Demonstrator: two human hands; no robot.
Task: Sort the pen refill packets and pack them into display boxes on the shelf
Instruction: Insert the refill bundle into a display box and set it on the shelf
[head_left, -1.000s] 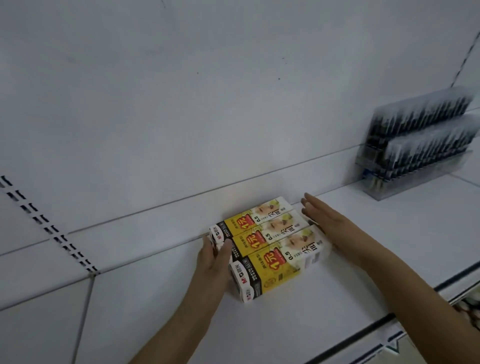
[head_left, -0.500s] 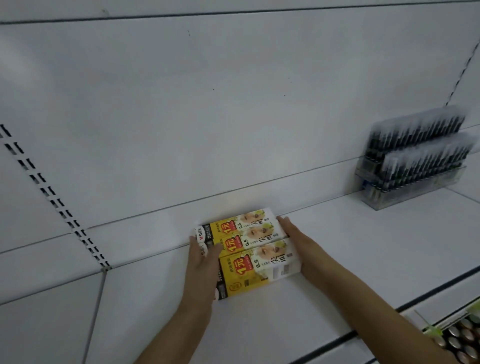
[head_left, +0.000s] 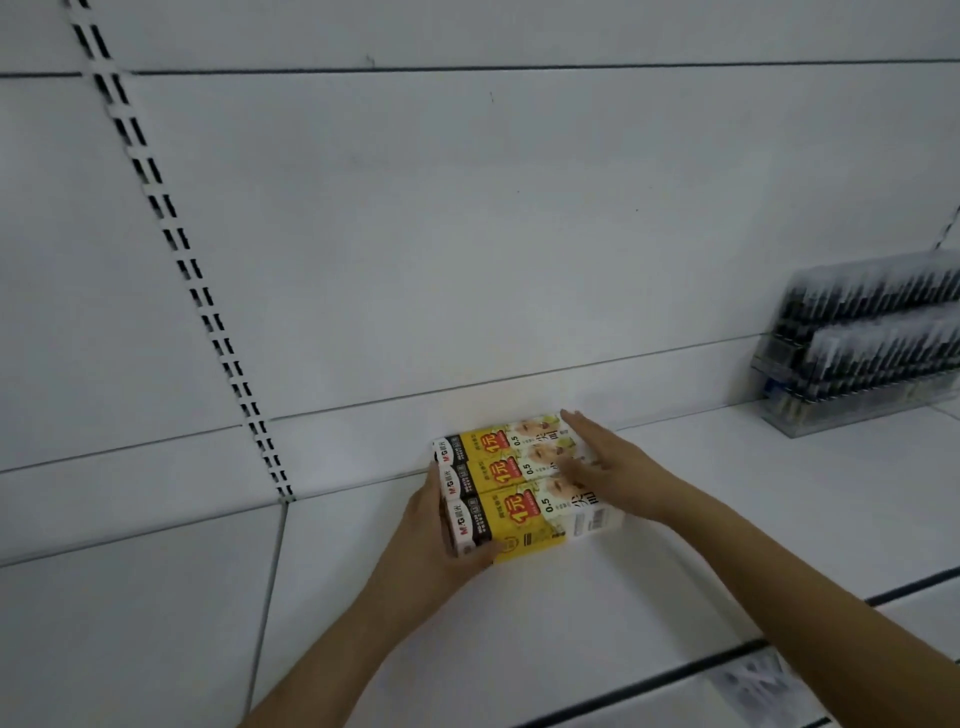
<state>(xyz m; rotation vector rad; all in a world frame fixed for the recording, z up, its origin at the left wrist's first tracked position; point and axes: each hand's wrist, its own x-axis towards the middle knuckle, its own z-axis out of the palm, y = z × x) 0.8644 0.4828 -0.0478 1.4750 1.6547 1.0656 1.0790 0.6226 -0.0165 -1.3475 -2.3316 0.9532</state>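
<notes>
A: At 6 o'clock, left hand (head_left: 435, 525) cupped the boxes' (head_left: 519, 486) left end; right hand (head_left: 613, 467) lay flat, fingers straight, on their right end. Probably squaring them.
B: Since earlier?
A: Boxes sat tighter against the back panel (head_left: 467, 260); right hand came on top. Pen display (head_left: 862, 338) at 2 o'clock.

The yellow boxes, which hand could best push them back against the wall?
Probably the left hand. It grips the near left end of the yellow boxes, thumb under the front edge. The right hand lies flat, fingers straight, along their right end, so it can only steady them.
</notes>
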